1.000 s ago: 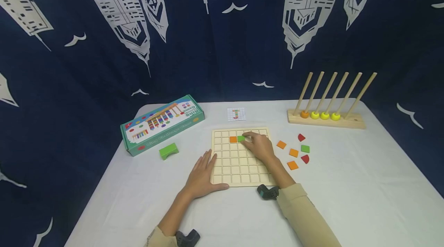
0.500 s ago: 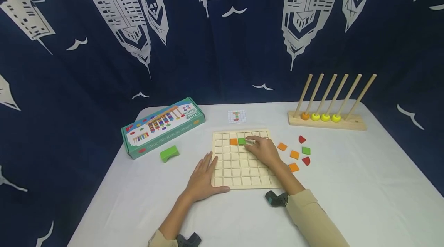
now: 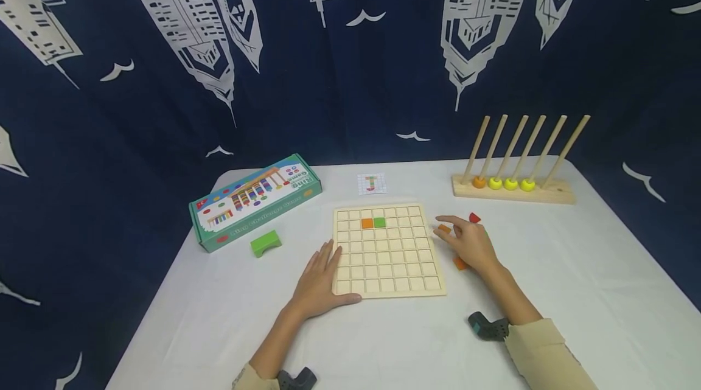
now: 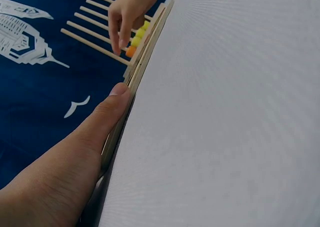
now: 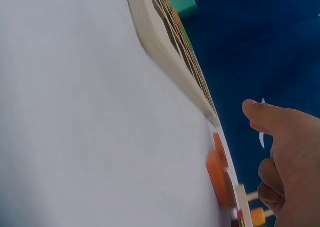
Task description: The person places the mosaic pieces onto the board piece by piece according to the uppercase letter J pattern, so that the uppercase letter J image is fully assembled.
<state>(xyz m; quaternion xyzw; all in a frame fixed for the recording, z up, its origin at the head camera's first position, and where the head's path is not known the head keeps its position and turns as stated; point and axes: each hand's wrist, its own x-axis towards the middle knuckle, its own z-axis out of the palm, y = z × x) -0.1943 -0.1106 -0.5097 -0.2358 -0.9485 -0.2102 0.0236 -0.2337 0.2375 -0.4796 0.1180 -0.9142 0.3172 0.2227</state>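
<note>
Both look empty: left hand [image 3: 317,283] spread at left edge of board [image 3: 386,261]; my right hand [image 3: 472,244], half-open, pinching unevenly, could skid orange tile [image 3: 445,228].

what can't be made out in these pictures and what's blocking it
Head view: whatever lies directly behind the right hand, which also partly covers an orange tile.
Head view: the card's exact pattern; too small.
Left wrist view: the board's squares; seen nearly edge-on.
Right wrist view: the wrist, cut off by the frame edge.

Head cam: fwd/down o/ table [image 3: 394,338]; wrist cams: close, low, tilted; all share board [image 3: 384,268].
</note>
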